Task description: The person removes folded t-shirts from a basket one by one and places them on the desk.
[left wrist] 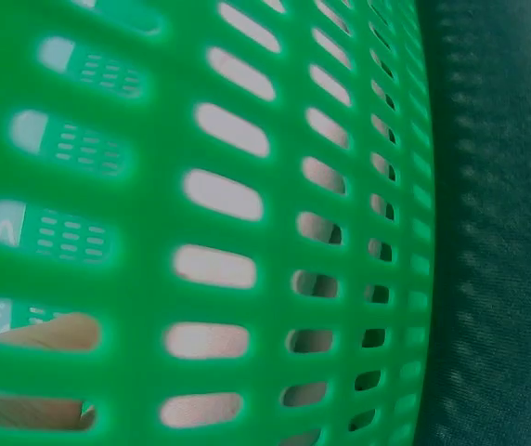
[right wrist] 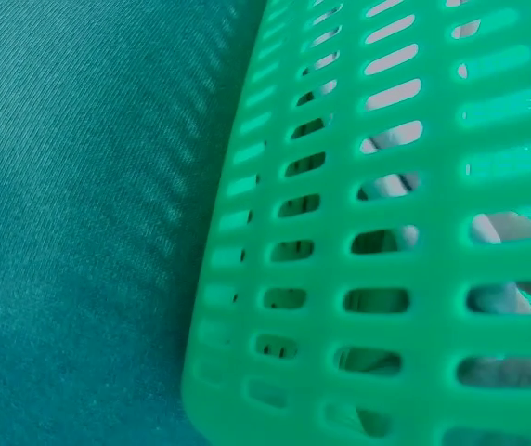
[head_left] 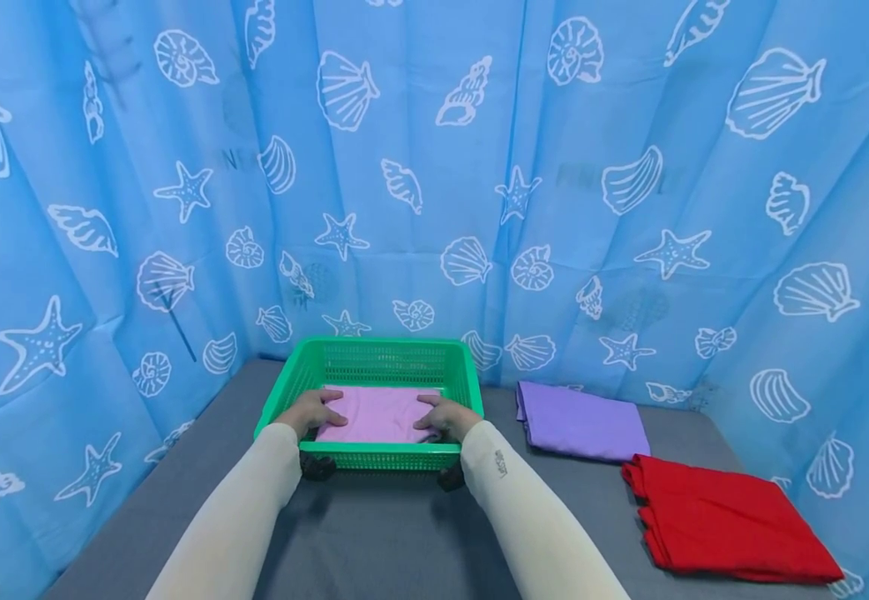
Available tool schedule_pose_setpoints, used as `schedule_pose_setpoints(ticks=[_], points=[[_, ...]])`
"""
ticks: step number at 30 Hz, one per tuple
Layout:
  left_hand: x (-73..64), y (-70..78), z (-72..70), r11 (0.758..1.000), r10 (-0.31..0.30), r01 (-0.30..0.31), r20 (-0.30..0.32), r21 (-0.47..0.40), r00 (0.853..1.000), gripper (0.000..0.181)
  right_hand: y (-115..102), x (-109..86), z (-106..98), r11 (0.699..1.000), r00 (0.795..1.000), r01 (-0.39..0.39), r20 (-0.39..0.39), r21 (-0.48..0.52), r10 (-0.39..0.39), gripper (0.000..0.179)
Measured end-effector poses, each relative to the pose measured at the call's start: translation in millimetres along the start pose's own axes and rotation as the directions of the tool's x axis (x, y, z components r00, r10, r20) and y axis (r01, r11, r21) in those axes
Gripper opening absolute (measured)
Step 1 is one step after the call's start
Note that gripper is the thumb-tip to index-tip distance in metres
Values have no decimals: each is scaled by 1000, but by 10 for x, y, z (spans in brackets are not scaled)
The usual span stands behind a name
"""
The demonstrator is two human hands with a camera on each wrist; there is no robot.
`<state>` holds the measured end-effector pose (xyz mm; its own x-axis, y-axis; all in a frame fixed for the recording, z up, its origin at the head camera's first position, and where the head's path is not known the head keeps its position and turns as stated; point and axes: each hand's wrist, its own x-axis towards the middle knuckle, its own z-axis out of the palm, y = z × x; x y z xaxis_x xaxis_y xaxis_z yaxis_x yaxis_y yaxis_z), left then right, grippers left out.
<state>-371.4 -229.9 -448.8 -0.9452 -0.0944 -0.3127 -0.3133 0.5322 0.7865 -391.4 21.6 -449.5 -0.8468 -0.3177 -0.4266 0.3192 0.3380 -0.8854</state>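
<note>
A folded pink cloth (head_left: 382, 414) lies inside a green plastic basket (head_left: 389, 448) with slotted walls. At the cloth's left edge my left hand (head_left: 312, 410) grips it, thumb and a finger showing on top. The right hand (head_left: 447, 416) holds the opposite edge in the same way, its other fingers hidden. Both wrists cross the basket's near rim. In the left wrist view the basket wall (left wrist: 154, 177) fills most of the picture, with pale cloth (left wrist: 224, 195) behind its slots. The right wrist view also looks at the slotted wall (right wrist: 433, 269).
To the right of the basket lies a folded purple cloth (head_left: 584, 422). Nearer on that side is a folded red cloth (head_left: 726, 517). Grey fabric (head_left: 382, 533) covers the table. A blue curtain (head_left: 434, 167) with white shell prints hangs behind and at both sides.
</note>
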Motion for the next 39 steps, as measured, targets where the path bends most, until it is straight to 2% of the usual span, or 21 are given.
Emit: schedule_pose_setpoints(ticks=[4,12,16,19,22,26,31,35,39], points=[[2,-2,-12,1000,19,-19,-6,-21,1000,63,-5,13,-9,996,999,17,28,91,-19,66],[-75,13,-75,988,27,-23,26,-154,999,64,-60,-5,-25,994,999,30,-48,105,-26,65],[-60,19,-116,972,49,-37,43,-234,998,65,-98,-42,-60,972,999,33,-29,232,-27,66],[-34,17,-160,966,54,-39,55,-255,997,66,-141,-72,-100,957,999,42,-8,288,-42,66],[-15,7,-204,969,53,-39,50,-242,997,67,-199,-103,-133,959,997,66,10,275,-71,66],[-3,25,-249,961,71,-57,40,-269,997,68,-280,-154,-181,957,993,94,37,274,-108,66],[-63,104,-297,937,107,-66,104,-342,989,70,-339,-280,-263,973,992,99,58,211,-113,67],[-138,162,-326,915,157,-94,132,-392,979,71,-370,-414,-300,984,992,123,8,128,-125,67],[-221,226,-300,906,165,-100,126,-411,978,73,-322,-544,-351,978,985,170,-42,122,-166,67]])
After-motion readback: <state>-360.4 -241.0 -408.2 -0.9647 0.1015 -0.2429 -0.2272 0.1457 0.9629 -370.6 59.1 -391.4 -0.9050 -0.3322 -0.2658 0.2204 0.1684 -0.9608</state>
